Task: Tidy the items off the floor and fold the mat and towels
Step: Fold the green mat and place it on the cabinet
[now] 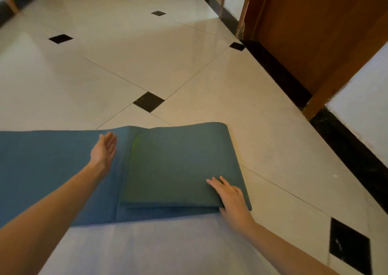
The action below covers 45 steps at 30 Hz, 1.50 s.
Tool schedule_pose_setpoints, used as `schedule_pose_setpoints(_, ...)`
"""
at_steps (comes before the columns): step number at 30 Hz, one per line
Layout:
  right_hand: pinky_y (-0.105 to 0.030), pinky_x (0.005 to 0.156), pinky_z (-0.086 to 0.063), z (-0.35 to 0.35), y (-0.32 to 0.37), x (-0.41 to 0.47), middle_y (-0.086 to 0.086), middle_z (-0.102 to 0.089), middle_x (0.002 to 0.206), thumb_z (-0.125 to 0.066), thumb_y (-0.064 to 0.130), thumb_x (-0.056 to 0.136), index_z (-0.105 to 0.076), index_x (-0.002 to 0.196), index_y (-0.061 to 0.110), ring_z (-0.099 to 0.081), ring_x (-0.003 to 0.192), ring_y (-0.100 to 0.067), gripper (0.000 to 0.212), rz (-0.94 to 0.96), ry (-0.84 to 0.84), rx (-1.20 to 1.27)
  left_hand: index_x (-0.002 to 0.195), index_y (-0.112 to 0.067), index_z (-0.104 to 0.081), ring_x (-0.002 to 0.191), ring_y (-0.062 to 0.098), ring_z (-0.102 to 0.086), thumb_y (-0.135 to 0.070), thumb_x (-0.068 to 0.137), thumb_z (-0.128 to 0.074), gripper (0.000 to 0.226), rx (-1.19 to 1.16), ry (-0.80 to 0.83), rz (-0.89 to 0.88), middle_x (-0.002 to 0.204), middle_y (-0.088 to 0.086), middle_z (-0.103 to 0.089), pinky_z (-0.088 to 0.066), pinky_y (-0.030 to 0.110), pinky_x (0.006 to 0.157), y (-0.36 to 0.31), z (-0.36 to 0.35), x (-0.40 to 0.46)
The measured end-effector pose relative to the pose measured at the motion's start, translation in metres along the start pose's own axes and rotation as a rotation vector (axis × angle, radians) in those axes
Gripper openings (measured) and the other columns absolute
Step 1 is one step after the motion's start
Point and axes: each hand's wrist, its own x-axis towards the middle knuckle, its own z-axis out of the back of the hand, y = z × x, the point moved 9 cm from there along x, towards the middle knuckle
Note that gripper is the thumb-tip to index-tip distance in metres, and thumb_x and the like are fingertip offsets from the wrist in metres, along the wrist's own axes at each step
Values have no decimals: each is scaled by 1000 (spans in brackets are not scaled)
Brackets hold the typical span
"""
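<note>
Blue foam sits under both palms: the right hand (230, 193) lies flat with fingers spread on the near right corner of the folded stack, pressing it down and pinching nothing, while the left hand (104, 148) hovers open, palm turned toward the fold, just beside the stack's left edge and over the flat part of the mat (52, 169). The folded section (180, 165) lies at the mat's right end, several layers deep, its far edge rounded over. I judge the mat folding to be partly done: a long stretch still runs flat to the left and out of sight, so more folds are left. A pale sheet (151, 249), perhaps a towel, lies unfolded just in front of the mat, nearer the person. Around them spreads the glossy tiled floor (147, 54), with a wooden door (315, 33) well apart at right.
</note>
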Motion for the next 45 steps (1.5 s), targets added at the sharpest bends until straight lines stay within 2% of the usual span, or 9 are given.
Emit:
schedule_pose_setpoints(7,-25,69,-54,-24,2,3,3,-68,114,-89,20,18,-70,109,29,-67,102,-16,94,81,160,-339,145,-9,-32,138,20,-31,-13,101,-36,44,465,-29,-161,150,6,-34,-20,34,115,10,30,-7)
schedule_pose_setpoints(11,-36,108,-27,-34,1,-2,0,-14,153,-64,30,64,-32,146,24,-18,142,-24,88,134,289,-341,146,-13,-29,139,19,-27,-12,99,-36,47,795,65,-427,151,2,-30,-16,26,112,2,-32,-52)
schedule_pose_setpoints(16,-28,110,7,-40,0,-6,7,27,146,-5,71,78,7,149,28,23,140,-17,84,135,331,-339,150,-11,-5,145,18,1,-37,100,-12,57,1224,201,-541,157,4,2,2,30,115,49,-110,-95)
schedule_pose_setpoints(19,-30,115,-3,-31,4,-5,4,1,155,9,67,83,-9,150,26,-2,145,-19,81,148,277,-407,150,-15,-9,145,19,-9,-49,90,12,72,1486,346,-692,154,2,1,1,35,116,83,-127,-123)
schedule_pose_setpoints(23,-33,98,-45,-17,-17,-3,1,-41,145,-10,54,96,-42,140,17,-47,129,-20,66,-11,219,-402,141,-16,-37,130,26,-45,-56,96,-7,67,1648,523,-736,143,12,-43,-17,41,109,116,-115,-118)
schedule_pose_setpoints(27,-37,113,-19,3,-55,-2,-8,-7,158,-27,51,96,-6,151,10,-12,145,-24,71,-316,63,-194,148,-16,-22,132,28,-42,-62,93,-10,72,1675,580,-747,145,14,-40,-20,42,106,119,-118,-115)
schedule_pose_setpoints(36,-37,91,-43,16,-102,-5,-12,-56,122,-72,24,81,-48,127,0,-55,112,-34,57,-839,-87,684,150,-16,-5,132,24,-43,-59,95,-5,70,1623,617,-891,145,9,-42,-30,37,109,119,-120,-125)
schedule_pose_setpoints(40,-32,70,-48,40,-94,6,-9,-65,93,-63,21,87,-65,92,6,-60,80,-21,16,-770,-83,932,150,-14,0,130,20,-44,-50,99,-6,62,1527,668,-1016,144,6,-43,-36,33,104,102,-122,-132)
schedule_pose_setpoints(45,-28,69,-46,81,-70,24,-8,-66,89,-49,13,94,-67,94,5,-60,82,-21,20,-584,-227,1111,150,-21,-1,141,13,-18,-41,102,-15,53,1238,700,-1049,155,5,-18,-9,22,115,58,-109,-142)
